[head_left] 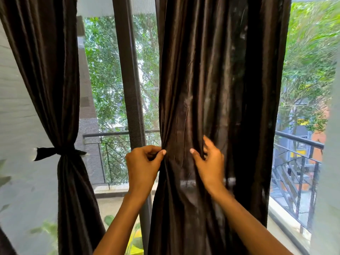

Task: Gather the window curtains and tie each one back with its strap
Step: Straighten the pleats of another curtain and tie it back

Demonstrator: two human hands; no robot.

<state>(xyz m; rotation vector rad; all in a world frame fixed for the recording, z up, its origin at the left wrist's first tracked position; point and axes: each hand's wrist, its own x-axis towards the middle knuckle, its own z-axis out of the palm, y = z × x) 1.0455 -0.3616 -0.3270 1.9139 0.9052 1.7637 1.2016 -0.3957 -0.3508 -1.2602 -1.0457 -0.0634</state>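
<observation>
Pinching brown curtain (211, 89) folds: left hand (142, 165) at edge, right hand (208, 162) gripping pleat; no writing.

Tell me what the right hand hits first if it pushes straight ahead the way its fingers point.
The right hand already grips a fold of the untied curtain; pushing on, it likely only presses deeper into that fabric. What lies behind is hidden.

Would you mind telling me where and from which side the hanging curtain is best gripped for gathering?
Probably at waist height, level with the strap on the tied curtain. The middle curtain hangs loose in vertical folds; the left hand already pinches its left edge and the right hand grips a fold. Come from both edges, sweeping the folds inward into one bundle.
</observation>
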